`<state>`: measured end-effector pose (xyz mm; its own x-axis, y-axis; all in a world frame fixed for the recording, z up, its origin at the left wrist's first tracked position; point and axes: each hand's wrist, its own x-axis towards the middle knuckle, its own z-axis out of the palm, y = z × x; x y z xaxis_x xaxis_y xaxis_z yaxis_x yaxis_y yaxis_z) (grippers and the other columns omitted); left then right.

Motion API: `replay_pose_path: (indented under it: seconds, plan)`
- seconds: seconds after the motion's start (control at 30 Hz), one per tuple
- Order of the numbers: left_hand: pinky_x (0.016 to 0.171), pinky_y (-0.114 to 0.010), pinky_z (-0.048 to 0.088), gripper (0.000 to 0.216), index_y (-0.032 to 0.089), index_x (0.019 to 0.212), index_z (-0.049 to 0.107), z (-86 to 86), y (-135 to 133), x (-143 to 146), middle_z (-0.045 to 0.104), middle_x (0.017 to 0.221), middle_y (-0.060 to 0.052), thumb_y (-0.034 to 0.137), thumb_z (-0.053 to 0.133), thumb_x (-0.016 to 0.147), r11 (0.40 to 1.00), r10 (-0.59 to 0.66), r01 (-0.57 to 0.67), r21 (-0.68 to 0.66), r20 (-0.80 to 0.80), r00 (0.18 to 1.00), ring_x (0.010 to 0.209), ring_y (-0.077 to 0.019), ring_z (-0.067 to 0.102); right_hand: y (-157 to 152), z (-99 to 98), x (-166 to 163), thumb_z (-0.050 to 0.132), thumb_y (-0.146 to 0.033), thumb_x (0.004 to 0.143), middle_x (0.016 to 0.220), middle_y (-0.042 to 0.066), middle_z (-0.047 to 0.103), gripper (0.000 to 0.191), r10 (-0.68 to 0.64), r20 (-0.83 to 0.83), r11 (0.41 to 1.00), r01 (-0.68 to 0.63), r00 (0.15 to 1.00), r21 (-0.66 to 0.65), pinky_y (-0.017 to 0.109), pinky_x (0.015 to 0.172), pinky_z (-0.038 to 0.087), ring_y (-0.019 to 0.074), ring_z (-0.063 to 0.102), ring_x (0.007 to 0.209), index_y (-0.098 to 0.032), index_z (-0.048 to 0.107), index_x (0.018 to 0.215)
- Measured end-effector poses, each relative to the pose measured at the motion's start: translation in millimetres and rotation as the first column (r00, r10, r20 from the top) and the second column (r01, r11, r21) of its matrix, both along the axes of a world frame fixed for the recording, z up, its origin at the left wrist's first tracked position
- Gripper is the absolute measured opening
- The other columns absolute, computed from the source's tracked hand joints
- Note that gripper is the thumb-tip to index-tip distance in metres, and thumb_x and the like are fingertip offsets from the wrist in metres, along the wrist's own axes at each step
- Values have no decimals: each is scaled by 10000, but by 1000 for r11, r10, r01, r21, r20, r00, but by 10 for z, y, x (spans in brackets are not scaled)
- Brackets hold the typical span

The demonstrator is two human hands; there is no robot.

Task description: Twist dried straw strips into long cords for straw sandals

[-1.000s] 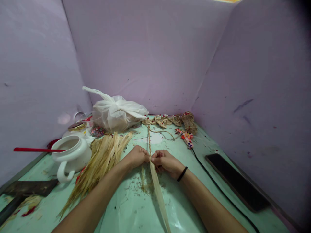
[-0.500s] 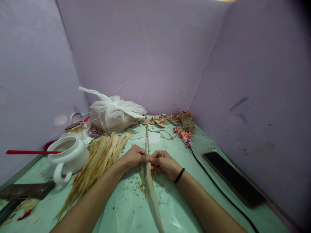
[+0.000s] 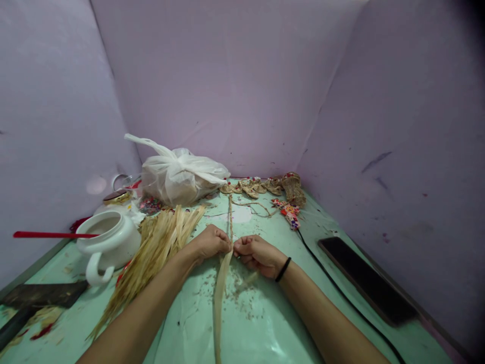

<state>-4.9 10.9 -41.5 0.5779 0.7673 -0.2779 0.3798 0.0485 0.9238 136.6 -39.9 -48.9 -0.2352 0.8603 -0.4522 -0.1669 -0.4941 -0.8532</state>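
Note:
A thin braided straw cord (image 3: 231, 217) runs from the back of the table toward me and ends at my fingers. My left hand (image 3: 212, 241) is closed, pinching the cord where a long pale straw strip (image 3: 220, 298) hangs down toward the table's front edge. Just right of the cord, my right hand (image 3: 257, 253) is closed too, its thumb and fingers pressed together at the braid's end. A short, blurred strand shows below that hand. Left of my left forearm lies a bundle of dry straw strips (image 3: 159, 247).
At left stand a white pot (image 3: 109, 247) with a red stick (image 3: 53, 234) and a dark-bladed cleaver (image 3: 49, 294). Behind are a tied plastic bag (image 3: 184, 174) and woven straw pieces (image 3: 261, 187). A phone (image 3: 364, 278) and black cable (image 3: 337, 285) lie right.
The long pale strip has swung from the right of the cord over to the left. My hands have parted slightly at the braid's end, the right shifting a little rightward.

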Motion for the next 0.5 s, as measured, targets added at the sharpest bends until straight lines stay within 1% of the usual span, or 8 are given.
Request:
replay_pose_path:
  seconds: [0.07, 0.13, 0.2, 0.27, 0.33, 0.4, 0.5]
  plan:
    - [405, -207, 132, 94, 115, 492, 543, 0, 9, -13, 354, 382, 54, 206, 525, 481, 1000, -16, 16, 0, -22, 1000, 376, -39, 230, 11, 17, -17, 501, -130, 653, 385, -78, 349, 130, -8, 101, 1000, 8, 995, -1, 160, 299, 68, 4, 186, 282, -136, 457, 531]
    - [405, -208, 131, 98, 115, 497, 545, 4, 17, -24, 346, 385, 55, 210, 521, 488, 999, -33, 33, 5, -44, 998, 376, -40, 225, 14, 31, -30, 489, -136, 660, 360, -79, 327, 146, -16, 191, 1000, 15, 982, 5, 172, 299, 59, 8, 169, 273, -135, 466, 516]
    - [408, -205, 139, 107, 109, 504, 555, 20, 24, -31, 352, 394, 52, 208, 516, 494, 998, -60, 61, 21, -66, 996, 384, -41, 229, 12, 36, -33, 484, -142, 665, 335, -77, 306, 172, -19, 238, 1000, 15, 971, 20, 178, 302, 57, 10, 161, 270, -127, 478, 493]
    - [412, -201, 149, 118, 100, 511, 568, 45, 29, -31, 359, 406, 49, 201, 510, 495, 994, -97, 102, 48, -93, 991, 398, -41, 234, 11, 26, -31, 484, -150, 669, 306, -81, 271, 201, -28, 254, 999, 23, 967, 23, 181, 304, 55, 11, 149, 269, -121, 485, 470]
    - [415, -199, 158, 125, 94, 514, 582, 69, 29, -23, 353, 410, 48, 179, 493, 494, 985, -125, 141, 104, -146, 981, 410, -45, 239, 13, 9, -34, 493, -153, 664, 289, -83, 256, 213, -50, 249, 999, 46, 967, 21, 181, 305, 54, 11, 145, 269, -117, 487, 454]
    - [416, -198, 170, 136, 94, 505, 590, 81, 20, -8, 344, 409, 46, 156, 469, 492, 968, -123, 165, 190, -217, 968, 419, -52, 251, 17, -7, -50, 505, -140, 644, 274, -84, 243, 214, -83, 246, 997, 82, 966, 13, 180, 305, 57, 11, 145, 269, -118, 479, 433]
    - [422, -194, 203, 157, 102, 508, 608, 70, 3, 12, 372, 415, 36, 146, 457, 502, 935, -86, 181, 305, -300, 950, 436, -68, 309, 19, -16, -92, 506, -88, 591, 272, -75, 278, 184, -147, 239, 989, 148, 960, 13, 175, 303, 85, 13, 178, 271, -120, 467, 414]
